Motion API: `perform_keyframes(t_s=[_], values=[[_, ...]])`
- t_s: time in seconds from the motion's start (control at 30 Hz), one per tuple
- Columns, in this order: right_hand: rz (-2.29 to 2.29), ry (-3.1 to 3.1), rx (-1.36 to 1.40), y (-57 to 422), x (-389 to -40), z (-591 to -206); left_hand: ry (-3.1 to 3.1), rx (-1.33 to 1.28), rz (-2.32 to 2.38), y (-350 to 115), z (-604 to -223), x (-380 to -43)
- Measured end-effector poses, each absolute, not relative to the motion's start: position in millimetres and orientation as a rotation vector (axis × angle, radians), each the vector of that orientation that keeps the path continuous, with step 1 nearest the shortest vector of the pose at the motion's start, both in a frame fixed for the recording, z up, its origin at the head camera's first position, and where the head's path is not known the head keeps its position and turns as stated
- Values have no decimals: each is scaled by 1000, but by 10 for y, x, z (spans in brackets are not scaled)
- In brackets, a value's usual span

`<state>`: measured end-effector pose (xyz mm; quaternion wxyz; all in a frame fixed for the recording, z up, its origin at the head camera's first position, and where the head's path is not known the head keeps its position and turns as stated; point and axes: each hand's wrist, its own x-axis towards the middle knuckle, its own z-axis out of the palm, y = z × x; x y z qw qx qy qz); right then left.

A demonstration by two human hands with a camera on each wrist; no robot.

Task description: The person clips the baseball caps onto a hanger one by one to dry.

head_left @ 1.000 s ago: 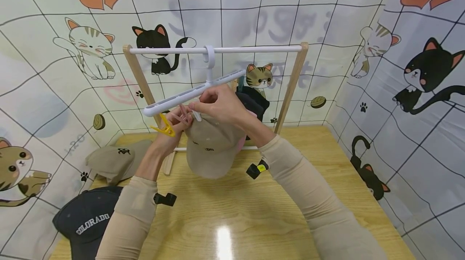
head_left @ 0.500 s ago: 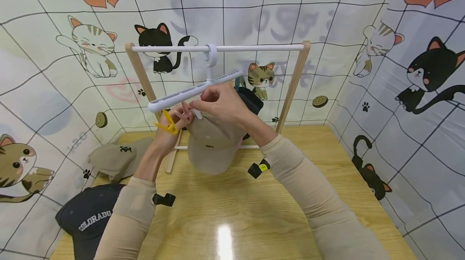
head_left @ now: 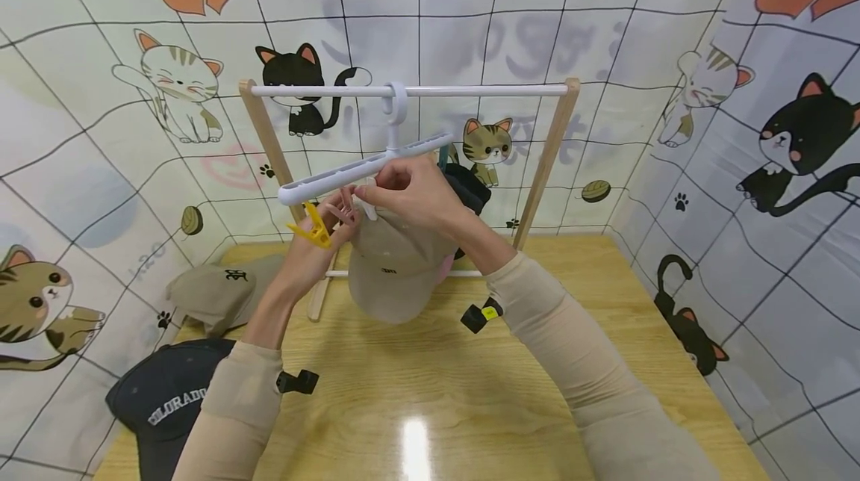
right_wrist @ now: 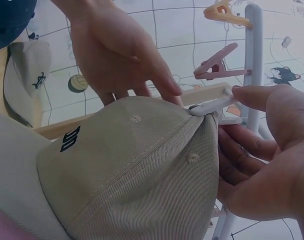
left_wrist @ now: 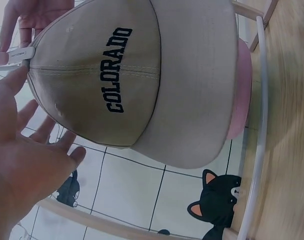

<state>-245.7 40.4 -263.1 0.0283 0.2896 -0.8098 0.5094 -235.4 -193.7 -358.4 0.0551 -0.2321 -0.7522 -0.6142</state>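
A beige baseball cap (head_left: 393,272) lettered COLORADO hangs brim down below the white hanger (head_left: 336,178). A white clothespin (right_wrist: 212,106) on the hanger bites the top of its crown. My right hand (head_left: 419,196) pinches the tail of this clothespin between thumb and fingers. Across from it, my left hand (left_wrist: 27,160) lies beside the crown with loosely extended fingers, one fingertip touching the cap near the clip. A pink clothespin (right_wrist: 217,66) and a yellow clothespin (head_left: 317,230) hang from the hanger's nearer end, by the left hand.
Behind the beige cap hang a pink cap (left_wrist: 242,90) and dark caps (head_left: 470,187). The hanger tilts on the rod (head_left: 484,91) of a wooden rack (head_left: 547,152). Another beige cap (head_left: 215,294) and a navy COLORADO cap (head_left: 168,391) lie on the table's left side.
The head view has shifted slightly. My right hand keeps its pinch on the white clothespin, and the left hand stays by the crown with its wrist slightly turned.
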Motion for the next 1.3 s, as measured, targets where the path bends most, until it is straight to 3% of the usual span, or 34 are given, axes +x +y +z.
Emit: perform_keyframes(t_s=[1.0, 1.3], values=[[1627, -2427, 913, 402, -2441, -2682, -2592, -416, -1324, -2525, -3792, -1716], [1645, -2441, 961, 428, -2414, -2680, -2586, -451, -1125, -2675, -3815, -1649]])
